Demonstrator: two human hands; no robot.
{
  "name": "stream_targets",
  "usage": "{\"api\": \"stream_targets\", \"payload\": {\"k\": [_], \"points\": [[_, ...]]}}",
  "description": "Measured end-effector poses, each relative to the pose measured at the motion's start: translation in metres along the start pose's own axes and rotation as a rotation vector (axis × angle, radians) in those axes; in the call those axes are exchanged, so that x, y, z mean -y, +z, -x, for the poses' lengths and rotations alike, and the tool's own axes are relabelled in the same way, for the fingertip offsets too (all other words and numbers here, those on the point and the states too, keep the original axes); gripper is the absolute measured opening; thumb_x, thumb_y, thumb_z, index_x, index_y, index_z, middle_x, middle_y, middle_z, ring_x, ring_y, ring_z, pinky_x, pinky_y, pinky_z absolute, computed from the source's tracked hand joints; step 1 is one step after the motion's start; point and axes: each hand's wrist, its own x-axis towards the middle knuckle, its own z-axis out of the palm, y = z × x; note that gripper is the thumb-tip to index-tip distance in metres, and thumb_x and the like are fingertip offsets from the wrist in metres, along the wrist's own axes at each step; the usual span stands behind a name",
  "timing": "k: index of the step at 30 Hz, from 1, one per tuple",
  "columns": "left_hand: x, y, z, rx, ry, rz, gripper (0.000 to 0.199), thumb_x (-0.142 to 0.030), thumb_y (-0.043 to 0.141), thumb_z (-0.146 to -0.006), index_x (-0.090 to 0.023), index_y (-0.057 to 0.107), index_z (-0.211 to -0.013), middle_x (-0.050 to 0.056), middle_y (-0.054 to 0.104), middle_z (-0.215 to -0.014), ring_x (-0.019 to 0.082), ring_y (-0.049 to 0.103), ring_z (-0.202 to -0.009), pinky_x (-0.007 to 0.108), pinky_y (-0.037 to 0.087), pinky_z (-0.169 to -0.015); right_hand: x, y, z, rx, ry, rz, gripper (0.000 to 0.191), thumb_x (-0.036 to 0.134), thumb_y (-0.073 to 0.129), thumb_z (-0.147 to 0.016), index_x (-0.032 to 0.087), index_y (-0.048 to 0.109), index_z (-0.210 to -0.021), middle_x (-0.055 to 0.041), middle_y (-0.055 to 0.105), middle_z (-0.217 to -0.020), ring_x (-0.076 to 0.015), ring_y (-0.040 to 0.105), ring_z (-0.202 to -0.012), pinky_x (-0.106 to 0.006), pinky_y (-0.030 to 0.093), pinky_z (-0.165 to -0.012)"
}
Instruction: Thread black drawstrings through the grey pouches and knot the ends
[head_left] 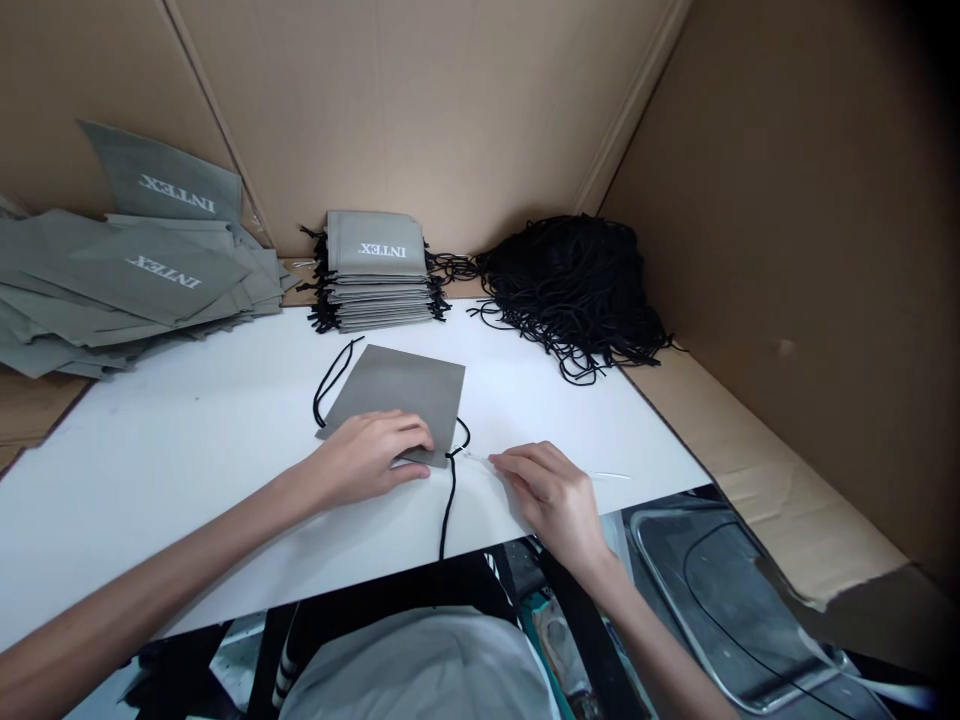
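Observation:
A grey flat drawstring pouch (405,385) lies blank side up on the white tabletop. My left hand (382,450) rests over its near edge, fingers bent on the fabric with the thumb close by, holding it down. One black cord (330,385) loops out of the pouch's left side. At the near right corner, another black cord (450,500) comes out and trails toward the table edge. My right hand (547,490) is closed in a pinch on a thin pale threading wire (611,475), whose other end meets the cord beside that corner.
Loose grey INTEX pouches (142,270) are heaped at the back left. A neat stack of corded pouches (379,265) stands at the back middle. Right of it is a pile of black cords (574,285). Cardboard walls (787,300) enclose the table; a chair (720,600) sits lower right.

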Motion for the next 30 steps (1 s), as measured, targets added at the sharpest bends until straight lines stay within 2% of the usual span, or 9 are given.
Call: {"api": "stream_targets", "payload": {"k": [7,10,14,17,20,23,26,30], "points": [[0.001,-0.002,-0.007,0.058,-0.027,0.081,0.018,-0.039,0.058,-0.095,-0.025,0.070,-0.096,-0.002,0.069,-0.109,0.017,0.064,-0.096,0.024,0.044,-0.067,0.000,0.003,0.000,-0.019,-0.029,0.062,0.030,0.003,0.048,-0.090,0.018,0.073,-0.099,-0.0068,0.073,-0.090,-0.0207,0.064,-0.081,-0.032,0.053,-0.067],[0.002,-0.002,-0.008,0.076,0.002,0.004,0.021,-0.033,0.051,-0.099,-0.025,0.070,-0.096,-0.002,0.070,-0.108,0.016,0.065,-0.091,0.025,0.045,-0.067,0.001,0.004,-0.001,-0.048,-0.077,0.119,0.037,-0.002,0.045,-0.086,0.019,0.072,-0.100,-0.0067,0.073,-0.091,-0.0204,0.064,-0.081,-0.031,0.053,-0.067],[0.002,0.009,-0.003,0.038,0.092,-0.194,0.026,-0.016,0.043,-0.100,-0.020,0.068,-0.100,0.004,0.071,-0.101,0.016,0.066,-0.081,0.024,0.045,-0.059,0.002,0.007,-0.004,-0.042,-0.150,0.160,0.043,-0.006,0.043,-0.081,0.018,0.071,-0.103,-0.0068,0.073,-0.092,-0.0201,0.063,-0.082,-0.031,0.052,-0.068],[0.000,0.015,0.001,-0.027,0.105,-0.202,0.027,-0.012,0.042,-0.098,-0.019,0.068,-0.097,0.005,0.072,-0.096,0.015,0.068,-0.078,0.021,0.044,-0.053,0.001,0.008,-0.007,-0.016,-0.170,0.142,0.044,-0.007,0.043,-0.079,0.017,0.071,-0.104,-0.0066,0.073,-0.092,-0.0201,0.062,-0.081,-0.031,0.052,-0.066],[0.000,0.016,0.003,-0.119,0.080,-0.116,0.025,-0.016,0.047,-0.098,-0.021,0.070,-0.091,0.000,0.075,-0.092,0.015,0.071,-0.079,0.020,0.045,-0.052,0.002,0.006,-0.008,-0.009,-0.170,0.116,0.044,-0.008,0.043,-0.078,0.016,0.071,-0.104,-0.0068,0.073,-0.092,-0.0202,0.062,-0.081,-0.031,0.052,-0.066],[0.002,0.016,0.003,-0.224,0.030,0.033,0.021,-0.019,0.054,-0.096,-0.021,0.072,-0.088,-0.003,0.077,-0.092,0.014,0.072,-0.083,0.021,0.051,-0.061,0.005,0.002,-0.009,-0.024,-0.172,0.114,0.043,-0.008,0.043,-0.080,0.015,0.071,-0.103,-0.0064,0.073,-0.091,-0.0196,0.062,-0.080,-0.030,0.052,-0.066],[0.003,0.017,0.003,-0.317,-0.060,0.208,0.014,-0.021,0.061,-0.092,-0.021,0.074,-0.087,-0.002,0.077,-0.092,0.014,0.073,-0.084,0.023,0.056,-0.072,0.010,-0.003,-0.012,-0.043,-0.185,0.129,0.042,-0.007,0.042,-0.083,0.016,0.071,-0.104,-0.0063,0.073,-0.090,-0.0190,0.061,-0.080,-0.030,0.051,-0.065],[0.001,0.014,0.003,-0.359,-0.182,0.433,0.008,-0.021,0.068,-0.087,-0.020,0.076,-0.084,0.000,0.077,-0.090,0.015,0.072,-0.081,0.023,0.058,-0.070,0.017,-0.007,-0.019,-0.060,-0.208,0.161,0.041,-0.006,0.042,-0.086,0.016,0.072,-0.104,-0.0058,0.073,-0.088,-0.0183,0.061,-0.079,-0.029,0.049,-0.064]]}}
